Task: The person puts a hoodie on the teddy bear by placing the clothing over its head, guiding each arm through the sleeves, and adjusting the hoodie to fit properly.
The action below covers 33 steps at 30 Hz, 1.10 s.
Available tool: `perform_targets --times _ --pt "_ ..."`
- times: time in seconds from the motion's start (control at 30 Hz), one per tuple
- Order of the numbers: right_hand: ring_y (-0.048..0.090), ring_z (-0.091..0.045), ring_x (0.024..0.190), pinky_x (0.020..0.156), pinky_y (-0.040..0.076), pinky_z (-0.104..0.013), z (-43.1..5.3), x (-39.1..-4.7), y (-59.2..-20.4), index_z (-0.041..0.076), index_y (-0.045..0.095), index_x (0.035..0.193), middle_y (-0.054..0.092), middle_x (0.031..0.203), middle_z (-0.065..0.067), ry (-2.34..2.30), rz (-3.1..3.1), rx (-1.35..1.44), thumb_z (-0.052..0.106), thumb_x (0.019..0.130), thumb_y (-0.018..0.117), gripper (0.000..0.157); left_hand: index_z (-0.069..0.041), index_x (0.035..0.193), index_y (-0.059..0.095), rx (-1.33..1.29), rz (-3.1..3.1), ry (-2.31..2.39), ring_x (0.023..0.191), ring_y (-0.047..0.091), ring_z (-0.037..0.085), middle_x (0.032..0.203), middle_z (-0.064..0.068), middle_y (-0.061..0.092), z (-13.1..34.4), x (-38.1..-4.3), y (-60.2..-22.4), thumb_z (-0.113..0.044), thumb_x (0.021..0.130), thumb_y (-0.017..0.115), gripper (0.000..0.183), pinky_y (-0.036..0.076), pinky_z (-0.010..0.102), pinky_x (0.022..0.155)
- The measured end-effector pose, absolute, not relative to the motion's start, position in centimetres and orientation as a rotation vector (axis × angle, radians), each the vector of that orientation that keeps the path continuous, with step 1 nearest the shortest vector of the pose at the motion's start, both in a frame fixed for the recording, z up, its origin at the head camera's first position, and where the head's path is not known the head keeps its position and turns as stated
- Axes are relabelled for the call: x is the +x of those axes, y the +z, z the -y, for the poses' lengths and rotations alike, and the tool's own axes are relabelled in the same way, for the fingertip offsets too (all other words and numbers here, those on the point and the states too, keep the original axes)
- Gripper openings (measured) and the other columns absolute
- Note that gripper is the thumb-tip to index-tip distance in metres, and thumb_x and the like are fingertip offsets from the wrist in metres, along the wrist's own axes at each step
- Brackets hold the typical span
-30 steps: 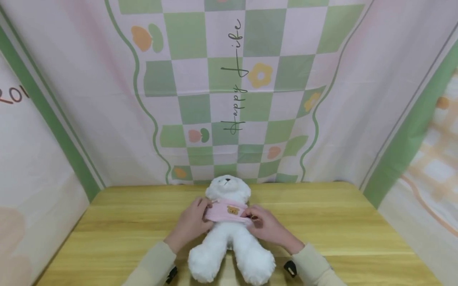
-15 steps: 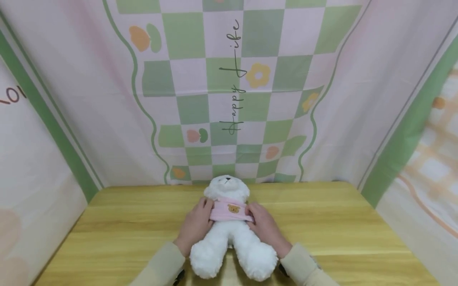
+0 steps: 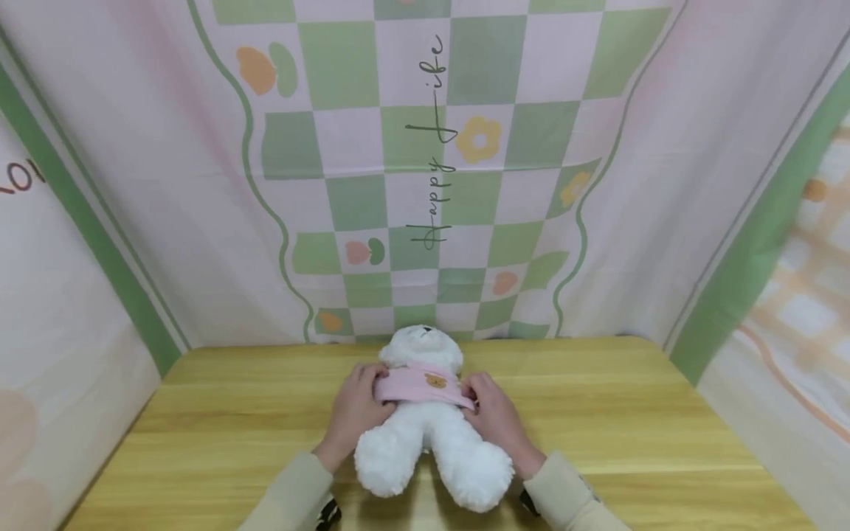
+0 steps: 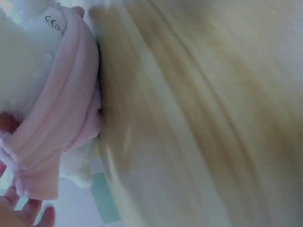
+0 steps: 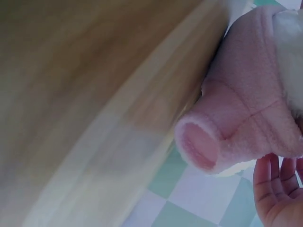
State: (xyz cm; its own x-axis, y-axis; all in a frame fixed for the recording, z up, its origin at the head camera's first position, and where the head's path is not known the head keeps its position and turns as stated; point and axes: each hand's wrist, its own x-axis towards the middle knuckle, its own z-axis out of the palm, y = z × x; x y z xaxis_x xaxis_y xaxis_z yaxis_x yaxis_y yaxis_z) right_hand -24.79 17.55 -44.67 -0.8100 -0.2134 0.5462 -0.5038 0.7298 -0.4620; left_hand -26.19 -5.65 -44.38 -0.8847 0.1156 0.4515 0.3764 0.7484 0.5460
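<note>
A white plush bear (image 3: 425, 428) lies on its back, head toward the rear, legs toward me. It wears a pink shirt (image 3: 405, 385) with a small brown bear patch on the chest. At the shirt's left side, my left hand (image 3: 355, 405) grips the lower edge, its thumb near the hem. My right hand (image 3: 496, 422) holds the hem on the opposite side with curled fingers. A short sleeve (image 5: 201, 142) gapes in the right wrist view with nothing poking out. Near the hem, a white label (image 4: 54, 20) shows in the left wrist view.
The wooden table (image 3: 219, 428) extends to both sides of the bear. Behind its far edge hangs a green-and-white checked curtain (image 3: 345, 66). Fabric panels close in the left and right sides.
The bear's legs have shifted slightly upward in view and its head tips further back. My left hand has drawn the shirt's side outward; my right hand moved slightly right along the hem.
</note>
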Motion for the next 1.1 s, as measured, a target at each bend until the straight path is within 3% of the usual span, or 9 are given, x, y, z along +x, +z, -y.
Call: perform_targets --times 0.17,0.33,0.43,0.57,0.7,0.8,0.87,1.0,1.1 --pt "0.044 -0.005 0.070 0.058 0.041 -0.017 -17.9 -25.1 -45.1 0.010 0.047 0.078 0.044 0.077 0.004 0.830 2.447 0.566 -0.017 0.065 0.067 0.037 -0.006 0.105 0.058 -0.365 2.568 -0.982 0.096 0.059 0.023 0.106 0.011 0.061 5.5 -26.0 -44.5 -0.020 0.070 0.078 0.043 0.052 0.038 0.082" --pt "0.042 -0.003 0.070 0.058 0.040 -0.016 -18.1 -25.2 -45.1 0.012 0.047 0.078 0.044 0.077 0.006 0.822 2.477 0.573 -0.015 0.065 0.068 0.036 -0.006 0.102 0.057 -0.368 2.556 -0.972 0.097 0.059 0.026 0.106 0.011 0.060 5.2 -25.9 -44.5 -0.009 0.073 0.073 0.033 0.052 0.041 0.082" --pt "0.043 -0.006 0.071 0.059 0.041 -0.018 -18.0 -25.1 -44.9 0.011 0.048 0.078 0.045 0.078 0.003 0.812 2.485 0.548 -0.013 0.065 0.069 0.035 -0.009 0.098 0.057 -0.373 2.568 -0.869 0.095 0.058 0.029 0.107 0.011 0.059 5.1 -25.8 -44.5 0.000 0.071 0.068 0.031 0.053 0.042 0.073" --pt "0.045 -0.008 0.070 0.059 0.041 -0.020 -17.8 -24.8 -44.5 0.010 0.050 0.079 0.050 0.077 0.001 0.824 2.523 0.458 -0.006 0.067 0.072 0.030 -0.015 0.092 0.055 -0.347 2.629 -0.715 0.091 0.056 0.029 0.107 0.008 0.057 5.1 -25.6 -44.5 0.006 0.069 0.066 0.033 0.049 0.034 0.057" --pt "0.049 -0.004 0.065 0.058 0.042 -0.017 -17.6 -24.5 -44.2 0.011 0.058 0.078 0.058 0.072 0.002 1.011 2.579 0.304 0.003 0.074 0.073 0.018 -0.015 0.093 0.059 -0.360 2.639 -0.568 0.093 0.057 0.032 0.108 0.010 0.057 5.6 -25.4 -44.3 0.000 0.071 0.074 0.030 0.052 0.038 0.055" --pt "0.055 -0.003 0.066 0.061 0.047 -0.017 -17.5 -24.4 -43.9 0.011 0.066 0.078 0.065 0.072 0.001 1.134 2.567 0.264 0.008 0.078 0.074 0.008 -0.015 0.091 0.066 -0.456 2.503 -0.396 0.093 0.059 0.033 0.107 0.013 0.061 6.0 -25.3 -43.9 -0.012 0.071 0.080 0.024 0.056 0.042 0.064" --pt "0.060 -0.005 0.070 0.065 0.050 -0.018 -17.5 -24.4 -43.7 0.009 0.071 0.083 0.069 0.077 -0.002 1.196 2.550 0.292 0.008 0.079 0.074 0.004 -0.015 0.089 0.069 -0.555 2.350 -0.257 0.089 0.061 0.030 0.101 0.012 0.064 6.2 -25.4 -43.6 -0.018 0.070 0.081 0.023 0.056 0.039 0.068" --pt "0.061 -0.006 0.079 0.070 0.053 -0.018 -17.6 -24.6 -43.3 0.005 0.072 0.092 0.070 0.088 -0.006 1.323 2.552 0.404 0.009 0.083 0.071 0.010 -0.016 0.092 0.066 -0.780 2.122 -0.091 0.075 0.063 0.018 0.088 0.003 0.065 6.1 -25.7 -42.7 -0.019 0.075 0.077 0.020 0.054 0.027 0.065" --pt "0.055 -0.004 0.075 0.066 0.049 -0.017 -17.5 -24.8 -43.0 0.003 0.067 0.089 0.064 0.084 -0.006 1.315 2.600 0.519 0.013 0.085 0.070 0.011 -0.016 0.095 0.064 -0.924 2.112 -0.078 0.072 0.061 0.013 0.086 -0.001 0.063 5.6 -25.8 -42.1 -0.017 0.082 0.070 0.015 0.052 0.023 0.061"
